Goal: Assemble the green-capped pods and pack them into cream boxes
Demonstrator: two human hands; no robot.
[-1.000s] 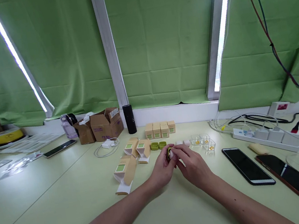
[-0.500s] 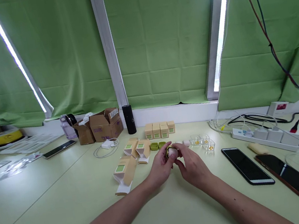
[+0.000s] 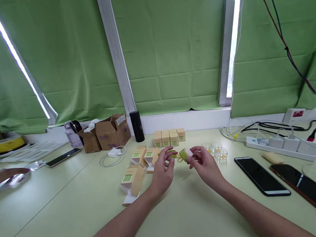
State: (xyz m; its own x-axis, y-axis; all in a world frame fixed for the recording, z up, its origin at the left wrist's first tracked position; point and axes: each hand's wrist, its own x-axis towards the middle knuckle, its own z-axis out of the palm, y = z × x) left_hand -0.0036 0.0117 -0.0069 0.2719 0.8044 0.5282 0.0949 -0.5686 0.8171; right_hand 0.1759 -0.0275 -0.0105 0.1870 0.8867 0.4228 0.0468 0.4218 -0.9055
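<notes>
A small green case [image 3: 184, 155] with a rounded white part on its right side is pinched in the fingers of my right hand [image 3: 206, 163], a little above the table. A yellowish loop hangs on its left. My left hand [image 3: 162, 172] is just to the left of it, fingers apart and nothing visible in them. Behind my left fingers a green piece [image 3: 172, 154] shows in part. Several clear plastic cups [image 3: 217, 149] with yellow spots stand beyond my right hand, partly covered by it. Opened cardboard cartons [image 3: 133, 178] with green labels lie left of my left hand.
Small closed cartons [image 3: 165, 138] stand at the back, near a black cylinder [image 3: 137, 127] and a brown cardboard box [image 3: 113, 133]. Two phones [image 3: 261, 176] and a white power strip [image 3: 282, 146] with cables lie right. Another person's hand [image 3: 6, 174] reaches over plastic bags at far left.
My hands have drawn apart. The case, earlier between both hands, is now in my right hand alone, turned so its green side shows. Another person's arm has entered at the far left.
</notes>
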